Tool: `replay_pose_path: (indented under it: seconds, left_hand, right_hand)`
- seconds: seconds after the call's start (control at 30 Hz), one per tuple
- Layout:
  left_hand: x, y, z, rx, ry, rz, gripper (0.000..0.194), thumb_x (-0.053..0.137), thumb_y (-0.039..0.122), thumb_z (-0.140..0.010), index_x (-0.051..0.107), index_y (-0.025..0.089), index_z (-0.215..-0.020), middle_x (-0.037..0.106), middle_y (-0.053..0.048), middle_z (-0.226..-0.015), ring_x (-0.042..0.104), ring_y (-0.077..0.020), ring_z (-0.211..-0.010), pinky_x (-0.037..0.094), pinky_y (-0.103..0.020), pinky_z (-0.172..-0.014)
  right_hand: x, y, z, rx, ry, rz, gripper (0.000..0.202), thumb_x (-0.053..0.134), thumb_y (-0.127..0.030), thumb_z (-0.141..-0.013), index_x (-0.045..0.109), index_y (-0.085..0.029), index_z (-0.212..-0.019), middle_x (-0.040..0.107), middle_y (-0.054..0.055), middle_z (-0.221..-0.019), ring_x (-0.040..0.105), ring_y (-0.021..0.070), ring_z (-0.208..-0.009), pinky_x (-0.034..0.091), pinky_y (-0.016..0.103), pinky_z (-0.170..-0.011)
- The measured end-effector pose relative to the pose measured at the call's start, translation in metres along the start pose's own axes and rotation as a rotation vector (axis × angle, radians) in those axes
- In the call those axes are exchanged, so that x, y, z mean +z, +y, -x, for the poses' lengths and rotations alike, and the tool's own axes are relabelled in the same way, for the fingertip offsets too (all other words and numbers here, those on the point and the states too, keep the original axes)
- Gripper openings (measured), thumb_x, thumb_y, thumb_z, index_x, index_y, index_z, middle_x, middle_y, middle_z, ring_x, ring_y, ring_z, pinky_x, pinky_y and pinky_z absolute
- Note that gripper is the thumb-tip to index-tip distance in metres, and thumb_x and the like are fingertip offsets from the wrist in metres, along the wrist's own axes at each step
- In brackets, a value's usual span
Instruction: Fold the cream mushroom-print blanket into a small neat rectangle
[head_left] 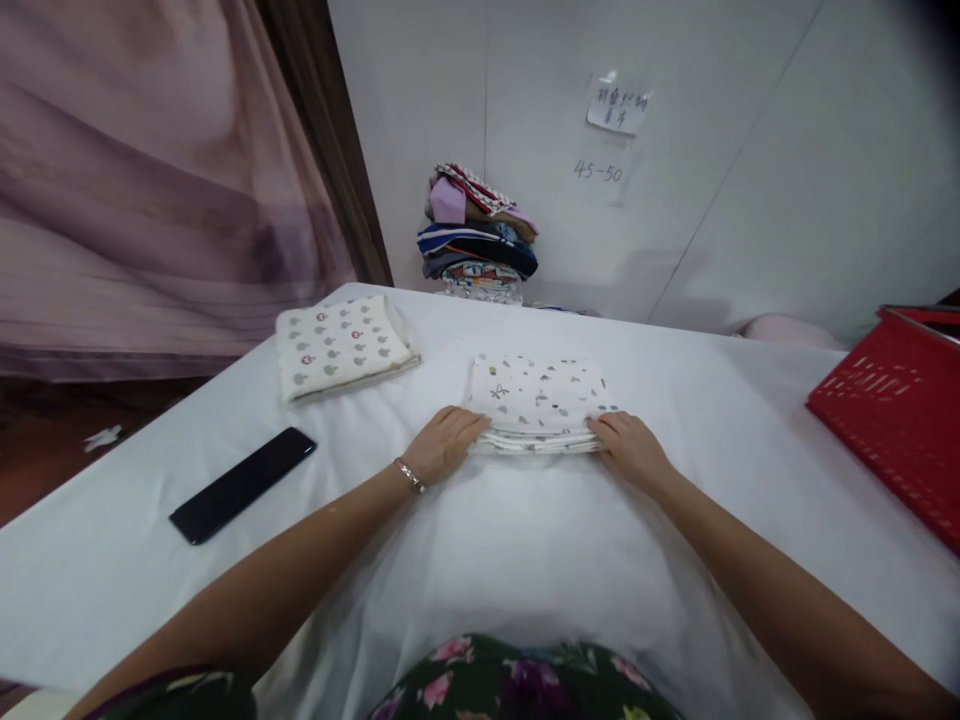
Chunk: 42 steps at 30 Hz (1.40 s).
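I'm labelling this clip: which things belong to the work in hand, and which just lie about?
In hand:
left hand
right hand
folded patterned cloth

Lying about:
second folded cloth
black phone
pile of clothes
red basket
white table

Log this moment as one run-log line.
left hand: on folded patterned cloth, near-left edge | right hand: on its near-right edge | phone: left | red basket: right

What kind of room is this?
Probably a laundry-folding workroom: both hands rest on a folded cloth on a white-covered table, with a pile of folded clothes and a red basket nearby.
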<state>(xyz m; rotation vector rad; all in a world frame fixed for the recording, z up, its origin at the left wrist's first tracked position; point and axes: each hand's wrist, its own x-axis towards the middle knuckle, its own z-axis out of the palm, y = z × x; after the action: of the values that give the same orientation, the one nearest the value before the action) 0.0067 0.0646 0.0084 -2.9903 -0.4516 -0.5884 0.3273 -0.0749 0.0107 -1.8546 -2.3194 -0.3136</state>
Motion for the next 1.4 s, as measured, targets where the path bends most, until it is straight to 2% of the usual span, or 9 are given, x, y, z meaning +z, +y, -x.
replay_pose_path:
  seconds: [0.17, 0.3, 0.43, 0.53, 0.67, 0.8, 1.03, 1.2, 1.4]
  left_hand:
    - [-0.012, 0.004, 0.003, -0.042, -0.047, 0.09, 0.055, 0.042, -0.001, -0.066, 0.052, 0.015, -0.118, 0.059, -0.012, -0.107, 0.051, -0.0218, -0.103, 0.041, -0.042, -0.091]
    - [-0.02, 0.007, 0.006, -0.116, -0.058, 0.228, 0.059, 0.045, 0.002, -0.064, 0.051, 0.018, -0.121, 0.056, -0.01, -0.115, 0.05, -0.022, -0.109, 0.04, -0.042, -0.094]
    - [-0.024, 0.011, -0.004, -0.229, -0.003, 0.293, 0.035, 0.051, 0.02, -0.078, 0.057, 0.019, -0.112, 0.059, -0.008, -0.11, 0.053, -0.0209, -0.104, 0.04, -0.04, -0.093]
    - [-0.018, 0.016, -0.015, -0.23, 0.017, 0.251, 0.025, 0.051, 0.028, -0.083, 0.061, 0.019, -0.105, 0.061, -0.009, -0.106, 0.054, -0.0206, -0.1, 0.039, -0.039, -0.091]
    - [-0.011, 0.018, -0.025, -0.246, -0.054, 0.216, 0.021, 0.053, 0.029, -0.083, 0.064, 0.02, -0.098, 0.062, -0.007, -0.101, 0.054, -0.0209, -0.097, 0.039, -0.038, -0.088]
    - [-0.011, 0.012, -0.028, -0.255, -0.084, 0.26, 0.021, 0.05, 0.031, -0.086, 0.066, 0.019, -0.091, 0.063, -0.006, -0.094, 0.055, -0.0183, -0.089, 0.04, -0.033, -0.083]
    - [-0.009, 0.009, -0.031, -0.278, -0.048, 0.296, 0.027, 0.043, 0.031, -0.09, 0.065, 0.018, -0.082, 0.063, -0.005, -0.085, 0.055, -0.016, -0.082, 0.041, -0.03, -0.079]
    - [-0.008, 0.013, -0.03, -0.225, -0.021, 0.181, 0.026, 0.04, 0.028, -0.091, 0.062, 0.017, -0.081, 0.062, -0.005, -0.084, 0.053, -0.0168, -0.081, 0.04, -0.032, -0.077]
    - [-0.006, 0.016, -0.027, -0.191, 0.041, 0.07, 0.018, 0.043, 0.025, -0.09, 0.059, 0.018, -0.087, 0.062, -0.004, -0.086, 0.054, -0.0166, -0.082, 0.038, -0.032, -0.076]
  right_hand:
    - [-0.004, -0.001, 0.007, 0.001, 0.003, -0.15, 0.039, 0.046, -0.012, -0.079, 0.055, -0.017, -0.117, 0.057, 0.013, -0.112, 0.05, 0.0261, -0.101, 0.041, 0.04, -0.085]
    - [-0.01, 0.006, 0.015, 0.061, -0.03, -0.452, 0.04, 0.053, -0.026, -0.079, 0.054, -0.022, -0.119, 0.055, 0.01, -0.118, 0.05, 0.0251, -0.107, 0.042, 0.041, -0.09]
    - [-0.014, 0.01, 0.013, 0.231, 0.051, -0.686, 0.027, 0.051, -0.036, -0.083, 0.061, -0.025, -0.105, 0.058, 0.007, -0.113, 0.053, 0.0232, -0.105, 0.045, 0.04, -0.089]
    - [-0.012, 0.004, 0.005, 0.225, 0.078, -0.66, 0.025, 0.052, -0.038, -0.083, 0.064, -0.024, -0.1, 0.06, 0.007, -0.11, 0.053, 0.0235, -0.105, 0.043, 0.042, -0.092]
    - [-0.01, -0.005, -0.004, 0.121, 0.027, -0.578, 0.026, 0.053, -0.037, -0.083, 0.065, -0.024, -0.102, 0.061, 0.008, -0.109, 0.053, 0.0247, -0.104, 0.042, 0.043, -0.092]
    - [-0.009, -0.007, -0.006, 0.153, 0.02, -0.596, 0.027, 0.047, -0.036, -0.086, 0.067, -0.024, -0.099, 0.062, 0.007, -0.106, 0.054, 0.0238, -0.101, 0.042, 0.042, -0.09]
    - [-0.007, -0.007, -0.006, 0.18, 0.06, -0.622, 0.026, 0.046, -0.036, -0.087, 0.067, -0.024, -0.094, 0.063, 0.006, -0.102, 0.055, 0.0222, -0.098, 0.043, 0.039, -0.088]
    - [-0.001, -0.01, -0.007, 0.109, 0.117, -0.545, 0.022, 0.05, -0.034, -0.085, 0.066, -0.023, -0.095, 0.063, 0.006, -0.1, 0.054, 0.0226, -0.096, 0.043, 0.039, -0.086]
    - [-0.001, -0.013, -0.013, 0.18, 0.132, -0.577, 0.021, 0.046, -0.029, -0.087, 0.065, -0.022, -0.081, 0.063, 0.005, -0.089, 0.056, 0.0196, -0.085, 0.045, 0.034, -0.076]
